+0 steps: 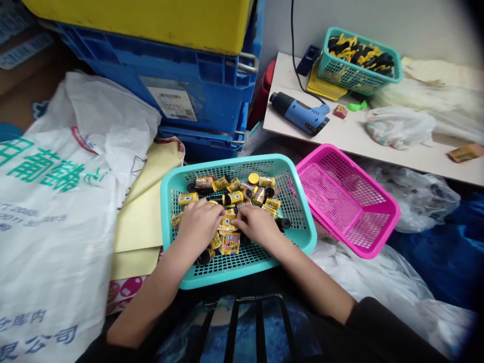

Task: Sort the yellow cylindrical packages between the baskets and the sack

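A turquoise basket (pixel 302 212) lies across my lap, holding many small yellow-labelled cylinders with black or yellow ends. Both hands are inside it, close together over the pile. My left hand (pixel 200 224) has its fingers bent down on the pieces at the basket's middle. My right hand (pixel 257 224) has fingertips pinched at a yellow printed piece (pixel 227 222) between the hands. What the left fingertips hold, if anything, is hidden. Another printed yellow piece (pixel 230 243) lies just below, nearer to me.
A pink basket (pixel 389 217) adjoins on the right. Beyond it, a white table (pixel 351 133) bears a blue heat gun (pixel 300 113) and a teal basket (pixel 397 70) of black and yellow parts. Blue crates (pixel 212 106) stand ahead; a white sack (pixel 49 242) lies left.
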`<control>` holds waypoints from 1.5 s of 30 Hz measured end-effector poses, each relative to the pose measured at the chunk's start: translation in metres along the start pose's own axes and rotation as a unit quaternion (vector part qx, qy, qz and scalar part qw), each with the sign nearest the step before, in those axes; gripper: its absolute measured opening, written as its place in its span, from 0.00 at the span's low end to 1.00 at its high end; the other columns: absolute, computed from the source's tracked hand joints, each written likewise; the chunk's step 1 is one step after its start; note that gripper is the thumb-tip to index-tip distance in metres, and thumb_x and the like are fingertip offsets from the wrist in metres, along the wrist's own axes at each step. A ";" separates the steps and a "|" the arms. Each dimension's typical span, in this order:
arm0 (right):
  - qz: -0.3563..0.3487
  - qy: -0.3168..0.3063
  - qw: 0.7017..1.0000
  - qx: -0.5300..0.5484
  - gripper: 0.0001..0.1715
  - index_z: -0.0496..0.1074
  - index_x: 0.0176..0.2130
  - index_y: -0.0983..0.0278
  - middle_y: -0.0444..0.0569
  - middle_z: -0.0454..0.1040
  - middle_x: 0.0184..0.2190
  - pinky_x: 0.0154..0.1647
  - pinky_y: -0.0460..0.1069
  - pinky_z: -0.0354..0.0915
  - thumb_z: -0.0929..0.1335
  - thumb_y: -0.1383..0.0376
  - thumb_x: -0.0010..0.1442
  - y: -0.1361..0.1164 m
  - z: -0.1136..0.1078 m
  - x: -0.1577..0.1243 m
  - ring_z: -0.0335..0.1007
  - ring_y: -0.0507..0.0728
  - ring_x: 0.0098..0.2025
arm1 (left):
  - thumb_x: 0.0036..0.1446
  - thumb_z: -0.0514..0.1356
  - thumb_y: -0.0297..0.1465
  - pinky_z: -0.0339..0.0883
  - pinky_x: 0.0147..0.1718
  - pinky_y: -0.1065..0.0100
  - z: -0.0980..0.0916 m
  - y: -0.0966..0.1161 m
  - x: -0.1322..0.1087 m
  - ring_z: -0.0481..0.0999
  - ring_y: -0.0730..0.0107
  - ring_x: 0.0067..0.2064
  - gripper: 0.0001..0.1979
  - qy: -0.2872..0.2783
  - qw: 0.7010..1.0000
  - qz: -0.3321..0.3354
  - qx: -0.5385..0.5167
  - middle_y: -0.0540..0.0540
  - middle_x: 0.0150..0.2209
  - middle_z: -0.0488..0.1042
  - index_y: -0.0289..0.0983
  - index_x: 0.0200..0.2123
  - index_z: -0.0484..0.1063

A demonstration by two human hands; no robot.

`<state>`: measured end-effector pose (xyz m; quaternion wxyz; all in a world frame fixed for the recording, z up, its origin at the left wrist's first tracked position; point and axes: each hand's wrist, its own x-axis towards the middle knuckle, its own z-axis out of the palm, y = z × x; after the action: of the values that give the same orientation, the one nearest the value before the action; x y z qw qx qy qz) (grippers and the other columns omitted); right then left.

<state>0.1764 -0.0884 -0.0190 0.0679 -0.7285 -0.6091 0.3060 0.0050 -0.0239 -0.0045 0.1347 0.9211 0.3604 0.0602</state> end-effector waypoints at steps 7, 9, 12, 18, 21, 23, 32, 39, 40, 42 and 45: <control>0.021 0.060 0.989 0.135 0.14 0.75 0.40 0.63 0.45 0.73 0.38 0.38 0.45 0.55 0.66 0.57 0.69 0.016 -0.011 -0.005 0.67 0.51 0.38 | 0.66 0.54 0.32 0.66 0.40 0.62 -0.013 -0.009 -0.014 0.76 0.59 0.39 0.12 0.117 0.990 -0.024 -0.076 0.43 0.35 0.78 0.39 0.43 0.77; 0.040 0.059 0.987 0.143 0.17 0.76 0.41 0.64 0.46 0.73 0.37 0.37 0.45 0.55 0.64 0.55 0.70 0.016 -0.012 -0.004 0.67 0.52 0.38 | 0.65 0.54 0.33 0.66 0.41 0.61 -0.020 -0.011 -0.018 0.76 0.59 0.39 0.11 0.133 0.988 -0.026 -0.078 0.45 0.34 0.79 0.40 0.37 0.77; 0.038 0.023 0.996 0.077 0.17 0.76 0.38 0.64 0.48 0.72 0.38 0.36 0.45 0.54 0.67 0.54 0.68 0.011 -0.009 -0.001 0.67 0.53 0.38 | 0.64 0.56 0.33 0.65 0.41 0.58 -0.023 -0.015 -0.019 0.75 0.55 0.40 0.10 0.125 0.989 -0.066 -0.049 0.45 0.35 0.80 0.40 0.38 0.77; -0.002 0.098 0.988 0.123 0.10 0.77 0.34 0.64 0.46 0.72 0.35 0.39 0.46 0.57 0.70 0.61 0.65 0.020 -0.016 -0.002 0.66 0.51 0.37 | 0.62 0.58 0.34 0.63 0.47 0.48 -0.016 -0.023 -0.009 0.74 0.47 0.47 0.17 0.124 0.984 -0.113 -0.056 0.41 0.42 0.81 0.37 0.52 0.75; -0.130 0.241 0.941 0.201 0.08 0.79 0.38 0.64 0.47 0.71 0.35 0.40 0.45 0.62 0.70 0.63 0.64 0.028 -0.025 -0.009 0.67 0.50 0.38 | 0.62 0.58 0.38 0.66 0.49 0.52 -0.020 -0.010 -0.007 0.75 0.52 0.47 0.14 0.191 0.945 -0.166 -0.209 0.41 0.44 0.80 0.38 0.45 0.77; -0.243 0.307 0.894 0.217 0.07 0.78 0.41 0.63 0.47 0.70 0.36 0.40 0.45 0.64 0.68 0.66 0.66 0.026 -0.029 -0.016 0.68 0.50 0.39 | 0.63 0.56 0.44 0.71 0.41 0.58 -0.024 0.003 -0.006 0.78 0.59 0.40 0.17 0.155 0.871 -0.197 -0.423 0.42 0.40 0.80 0.38 0.43 0.76; -0.253 0.360 0.853 0.282 0.12 0.74 0.48 0.62 0.50 0.67 0.43 0.46 0.47 0.64 0.64 0.63 0.69 0.006 -0.028 -0.025 0.65 0.51 0.46 | 0.48 0.70 0.31 0.67 0.28 0.79 -0.023 0.029 -0.001 0.72 0.80 0.25 0.20 0.123 0.685 -0.196 -0.691 0.56 0.24 0.73 0.37 0.45 0.71; -0.038 -0.005 0.785 0.619 0.34 0.67 0.36 0.69 0.49 0.67 0.35 0.37 0.43 0.61 0.75 0.43 0.51 -0.010 -0.018 -0.018 0.61 0.50 0.35 | 0.49 0.69 0.32 0.70 0.33 0.78 -0.012 0.043 -0.010 0.75 0.78 0.30 0.19 0.197 0.692 -0.220 -0.658 0.54 0.27 0.76 0.37 0.44 0.72; -0.031 0.005 0.764 0.644 0.34 0.65 0.35 0.69 0.48 0.66 0.33 0.35 0.42 0.59 0.75 0.44 0.50 -0.013 -0.018 -0.018 0.59 0.48 0.33 | 0.49 0.69 0.32 0.70 0.32 0.77 -0.012 0.045 -0.012 0.76 0.78 0.30 0.19 0.179 0.703 -0.216 -0.653 0.54 0.26 0.76 0.37 0.45 0.72; -0.056 0.041 0.764 0.642 0.33 0.62 0.33 0.69 0.46 0.63 0.30 0.33 0.42 0.58 0.73 0.43 0.53 -0.018 -0.021 -0.017 0.57 0.47 0.31 | 0.50 0.68 0.32 0.71 0.32 0.76 -0.013 0.046 -0.016 0.76 0.76 0.31 0.19 0.134 0.726 -0.195 -0.646 0.53 0.28 0.76 0.37 0.47 0.72; -0.116 0.103 0.833 0.531 0.29 0.64 0.31 0.69 0.46 0.64 0.28 0.34 0.42 0.58 0.69 0.45 0.59 -0.022 -0.029 -0.017 0.59 0.47 0.31 | 0.52 0.67 0.33 0.73 0.35 0.74 -0.019 0.043 -0.017 0.78 0.72 0.38 0.20 0.148 0.743 -0.166 -0.631 0.49 0.35 0.77 0.38 0.49 0.71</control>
<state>0.1719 -0.0913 0.0208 0.5418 -0.5316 -0.4228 0.4951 0.0165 -0.0613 0.0259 0.6380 0.5311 0.4026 0.3858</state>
